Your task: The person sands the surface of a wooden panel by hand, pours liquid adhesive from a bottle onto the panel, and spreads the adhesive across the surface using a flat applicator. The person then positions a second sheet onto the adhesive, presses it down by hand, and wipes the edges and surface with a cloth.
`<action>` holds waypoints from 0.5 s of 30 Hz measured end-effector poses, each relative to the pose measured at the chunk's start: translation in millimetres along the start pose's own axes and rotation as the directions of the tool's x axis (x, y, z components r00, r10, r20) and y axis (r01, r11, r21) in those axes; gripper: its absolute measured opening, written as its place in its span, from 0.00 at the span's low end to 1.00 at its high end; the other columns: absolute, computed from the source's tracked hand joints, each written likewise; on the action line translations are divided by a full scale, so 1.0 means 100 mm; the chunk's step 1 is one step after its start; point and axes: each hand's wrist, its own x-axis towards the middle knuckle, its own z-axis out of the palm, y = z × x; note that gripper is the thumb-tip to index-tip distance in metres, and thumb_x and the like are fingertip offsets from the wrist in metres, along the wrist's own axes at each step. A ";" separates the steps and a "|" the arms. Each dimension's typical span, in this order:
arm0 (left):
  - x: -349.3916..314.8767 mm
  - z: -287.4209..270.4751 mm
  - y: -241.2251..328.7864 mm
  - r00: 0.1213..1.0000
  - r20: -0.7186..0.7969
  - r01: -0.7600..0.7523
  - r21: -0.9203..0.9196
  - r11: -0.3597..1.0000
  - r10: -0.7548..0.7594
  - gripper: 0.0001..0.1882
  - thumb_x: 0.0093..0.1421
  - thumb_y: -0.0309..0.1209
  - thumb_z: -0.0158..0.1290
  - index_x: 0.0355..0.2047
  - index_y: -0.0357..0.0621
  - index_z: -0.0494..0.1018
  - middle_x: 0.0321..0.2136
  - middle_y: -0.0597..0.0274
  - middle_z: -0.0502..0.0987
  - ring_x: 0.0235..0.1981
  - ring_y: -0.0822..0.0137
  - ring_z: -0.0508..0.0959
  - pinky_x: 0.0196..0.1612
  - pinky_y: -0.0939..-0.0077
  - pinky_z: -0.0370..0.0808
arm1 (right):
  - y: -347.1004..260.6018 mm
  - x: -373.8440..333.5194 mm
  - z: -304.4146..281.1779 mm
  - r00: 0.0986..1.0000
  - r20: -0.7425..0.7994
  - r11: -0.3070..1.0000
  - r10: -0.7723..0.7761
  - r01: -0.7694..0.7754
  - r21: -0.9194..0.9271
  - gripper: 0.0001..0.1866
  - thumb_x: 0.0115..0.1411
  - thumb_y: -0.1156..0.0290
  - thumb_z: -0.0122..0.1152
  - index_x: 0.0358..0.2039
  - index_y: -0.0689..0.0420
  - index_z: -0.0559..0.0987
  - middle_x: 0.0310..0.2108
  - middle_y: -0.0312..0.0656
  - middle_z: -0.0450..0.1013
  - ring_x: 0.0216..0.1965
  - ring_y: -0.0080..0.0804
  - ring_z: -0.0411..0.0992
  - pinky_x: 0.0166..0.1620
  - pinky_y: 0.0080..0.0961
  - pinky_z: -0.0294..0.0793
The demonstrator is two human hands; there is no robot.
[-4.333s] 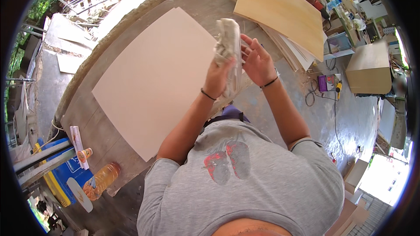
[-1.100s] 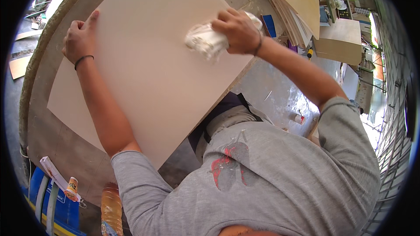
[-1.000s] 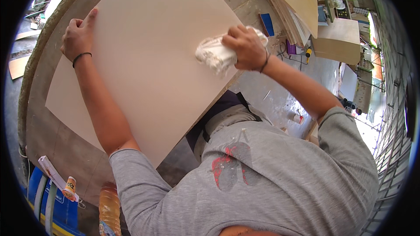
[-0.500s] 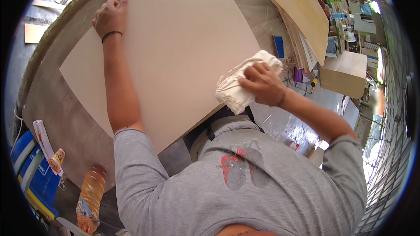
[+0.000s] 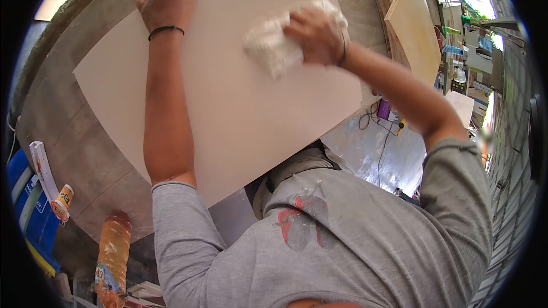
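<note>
A large pale flat board (image 5: pixel 245 131) lies across the grey work surface in front of me. My left hand (image 5: pixel 169 3) is at the board's far left edge, its fingers curled over that edge. In my right hand (image 5: pixel 317 37) is a bunched white cloth (image 5: pixel 274 45), slightly smeared by motion, over the far right part of the board. The fingers are wrapped round the cloth, and its underside is hidden.
At left stand a bottle of amber liquid (image 5: pixel 114 245), an orange-and-white cup (image 5: pixel 61 202) and a blue object (image 5: pixel 43 217). Wooden panels (image 5: pixel 419 28) lean at the right. A cable (image 5: pixel 381 151) hangs near a purple box (image 5: pixel 384 109).
My right hand has carried the cloth from the board's near right corner, away from my body and leftward over the board. My left hand appears slightly farther right and up in view, still at the edge.
</note>
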 end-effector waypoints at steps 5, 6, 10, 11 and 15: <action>0.00 0.09 -0.03 0.999 -0.044 -0.015 -0.013 1.000 0.014 0.19 0.63 0.47 0.38 0.33 0.47 0.72 0.38 0.63 0.75 0.45 0.57 0.72 0.47 0.56 0.64 | 0.75 0.94 -0.01 0.993 0.003 0.984 0.115 -0.114 -0.134 0.19 0.39 0.74 0.60 0.36 0.54 0.72 0.34 0.45 0.71 0.39 0.45 0.71 0.38 0.35 0.71; -0.01 0.11 -0.02 0.999 -0.040 -0.011 -0.035 0.999 0.010 0.19 0.63 0.47 0.38 0.33 0.47 0.72 0.38 0.63 0.75 0.45 0.57 0.72 0.47 0.56 0.65 | 0.81 1.04 -0.07 0.991 0.024 0.986 0.130 -0.127 -0.105 0.16 0.41 0.74 0.58 0.35 0.55 0.72 0.34 0.46 0.71 0.40 0.46 0.71 0.41 0.36 0.71; 0.03 0.14 0.03 0.996 -0.085 -0.030 -0.091 0.995 0.022 0.19 0.62 0.47 0.38 0.33 0.48 0.72 0.38 0.62 0.76 0.44 0.55 0.73 0.46 0.55 0.65 | 1.05 1.23 -0.24 0.987 -0.146 0.981 0.069 -0.094 -0.171 0.17 0.43 0.73 0.59 0.37 0.55 0.71 0.39 0.49 0.68 0.45 0.51 0.67 0.46 0.40 0.69; 0.04 0.14 -0.02 0.996 -0.092 -0.023 -0.093 0.995 0.014 0.19 0.62 0.47 0.38 0.33 0.48 0.72 0.37 0.62 0.76 0.43 0.55 0.73 0.46 0.55 0.65 | 1.02 1.24 -0.29 0.967 -0.255 0.973 -0.005 -0.054 -0.225 0.18 0.43 0.73 0.59 0.38 0.55 0.71 0.41 0.49 0.67 0.47 0.52 0.66 0.47 0.40 0.68; -0.01 0.00 -0.06 0.990 -0.143 -0.017 -0.114 0.993 0.001 0.24 0.56 0.53 0.47 0.34 0.44 0.75 0.33 0.56 0.78 0.38 0.57 0.76 0.44 0.61 0.69 | 0.61 0.37 -0.42 0.999 0.033 0.999 -0.015 0.016 -0.033 0.30 0.35 0.75 0.60 0.46 0.49 0.73 0.44 0.42 0.71 0.48 0.40 0.69 0.47 0.36 0.69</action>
